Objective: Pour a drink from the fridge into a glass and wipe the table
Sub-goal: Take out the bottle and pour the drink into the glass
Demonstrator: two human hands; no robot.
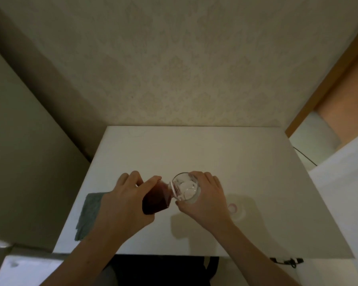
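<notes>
Over the white table point(215, 153) we are tilting the bottle point(156, 198), left hand point(120, 200) fingers wrapped around it, mouth rightward into the glass point(185, 187) gripped by our right hand point(207, 197).

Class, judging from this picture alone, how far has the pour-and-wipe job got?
Done: bottle is out and uncapped; its cap lies on the table. In hand: left hand tips it at the glass, steadied by right hand. Left: wiping; cloth lies unused.

The cloth point(87, 215) at the table's point(215, 145) left edge is partly covered by the left hand point(120, 205); the bottle's point(156, 200) base is hidden too.
</notes>
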